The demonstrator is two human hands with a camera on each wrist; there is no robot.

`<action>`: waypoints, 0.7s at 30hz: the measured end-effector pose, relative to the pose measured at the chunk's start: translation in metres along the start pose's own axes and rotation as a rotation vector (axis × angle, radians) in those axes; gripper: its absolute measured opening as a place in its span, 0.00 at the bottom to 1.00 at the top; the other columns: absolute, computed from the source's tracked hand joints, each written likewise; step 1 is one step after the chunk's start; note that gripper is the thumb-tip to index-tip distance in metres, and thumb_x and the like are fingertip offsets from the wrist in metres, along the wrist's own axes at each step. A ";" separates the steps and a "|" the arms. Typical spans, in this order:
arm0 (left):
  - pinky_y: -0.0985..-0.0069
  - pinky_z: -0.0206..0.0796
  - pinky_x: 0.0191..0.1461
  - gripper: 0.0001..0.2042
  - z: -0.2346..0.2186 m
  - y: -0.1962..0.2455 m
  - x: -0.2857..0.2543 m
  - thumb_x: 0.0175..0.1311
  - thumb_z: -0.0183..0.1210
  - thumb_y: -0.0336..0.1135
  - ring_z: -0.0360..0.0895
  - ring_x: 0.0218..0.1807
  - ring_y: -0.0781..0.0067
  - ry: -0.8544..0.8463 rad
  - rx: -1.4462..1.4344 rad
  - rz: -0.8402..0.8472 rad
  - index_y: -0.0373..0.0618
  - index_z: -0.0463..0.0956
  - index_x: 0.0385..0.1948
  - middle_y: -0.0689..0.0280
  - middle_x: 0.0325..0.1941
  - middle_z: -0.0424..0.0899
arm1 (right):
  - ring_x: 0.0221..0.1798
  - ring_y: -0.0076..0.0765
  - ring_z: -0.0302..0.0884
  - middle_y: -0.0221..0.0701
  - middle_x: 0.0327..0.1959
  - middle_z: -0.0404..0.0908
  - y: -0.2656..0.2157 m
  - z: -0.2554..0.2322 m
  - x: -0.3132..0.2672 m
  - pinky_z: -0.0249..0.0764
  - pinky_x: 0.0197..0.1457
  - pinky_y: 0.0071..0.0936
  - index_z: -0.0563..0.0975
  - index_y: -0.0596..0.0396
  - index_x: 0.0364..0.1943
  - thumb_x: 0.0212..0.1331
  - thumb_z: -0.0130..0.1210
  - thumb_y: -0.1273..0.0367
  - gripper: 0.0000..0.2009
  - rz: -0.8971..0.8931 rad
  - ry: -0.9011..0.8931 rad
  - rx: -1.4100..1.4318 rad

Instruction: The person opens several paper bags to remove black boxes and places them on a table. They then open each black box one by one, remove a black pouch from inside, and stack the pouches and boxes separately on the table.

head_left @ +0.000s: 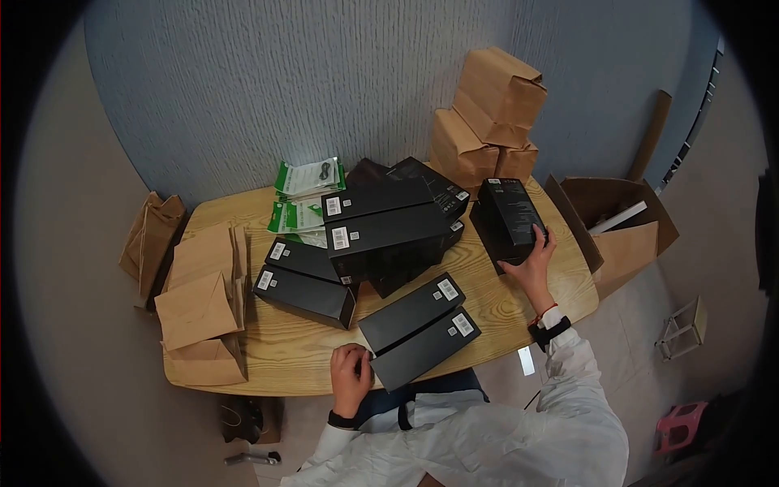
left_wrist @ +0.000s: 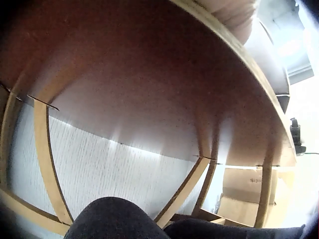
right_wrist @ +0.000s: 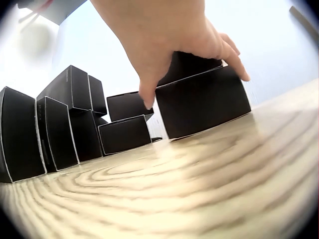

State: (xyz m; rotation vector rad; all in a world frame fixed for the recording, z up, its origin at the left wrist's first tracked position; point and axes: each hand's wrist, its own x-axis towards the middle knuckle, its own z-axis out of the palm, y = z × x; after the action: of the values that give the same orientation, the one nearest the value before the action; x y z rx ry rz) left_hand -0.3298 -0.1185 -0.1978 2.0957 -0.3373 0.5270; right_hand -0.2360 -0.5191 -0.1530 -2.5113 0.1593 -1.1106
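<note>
Gripping stacked black boxes (head_left: 510, 209) at the right of the desk (head_left: 511, 312) with the right hand (head_left: 533, 270).
The left hand (head_left: 350, 380) rests loosely curled at the front edge, seemingly empty, beside two boxes (head_left: 426, 349).

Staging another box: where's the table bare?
Yellow wooden tabletop: bare front-left between brown paper bags and left hand; also between the front pair of black rectangular boxes and right hand. Crowded: back centre, stacked black boxes beside green-white plastic packets.
</note>
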 end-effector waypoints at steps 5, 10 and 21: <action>0.68 0.63 0.45 0.01 0.000 -0.001 0.001 0.55 0.58 0.24 0.71 0.40 0.56 -0.024 0.014 0.018 0.37 0.75 0.26 0.59 0.35 0.77 | 0.65 0.62 0.51 0.50 0.64 0.46 0.007 0.003 0.006 0.59 0.67 0.46 0.56 0.53 0.61 0.27 0.76 0.67 0.50 0.000 0.032 0.093; 0.67 0.63 0.46 0.01 -0.001 0.000 -0.001 0.54 0.58 0.24 0.71 0.40 0.56 -0.035 0.009 0.002 0.37 0.75 0.26 0.59 0.35 0.77 | 0.66 0.61 0.50 0.50 0.64 0.46 0.014 -0.003 0.004 0.59 0.67 0.46 0.57 0.53 0.60 0.28 0.75 0.67 0.49 -0.046 -0.009 0.073; 0.66 0.62 0.46 0.02 0.000 -0.003 0.001 0.54 0.58 0.25 0.71 0.41 0.56 -0.037 0.016 0.018 0.37 0.75 0.27 0.59 0.36 0.77 | 0.66 0.62 0.51 0.49 0.64 0.47 0.025 0.000 0.008 0.59 0.66 0.46 0.59 0.52 0.59 0.29 0.75 0.68 0.46 -0.105 -0.031 0.059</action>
State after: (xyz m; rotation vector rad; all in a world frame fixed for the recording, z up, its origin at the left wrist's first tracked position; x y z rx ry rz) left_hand -0.3279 -0.1168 -0.1990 2.1219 -0.3748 0.5040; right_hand -0.2297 -0.5440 -0.1571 -2.5077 -0.0136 -1.0986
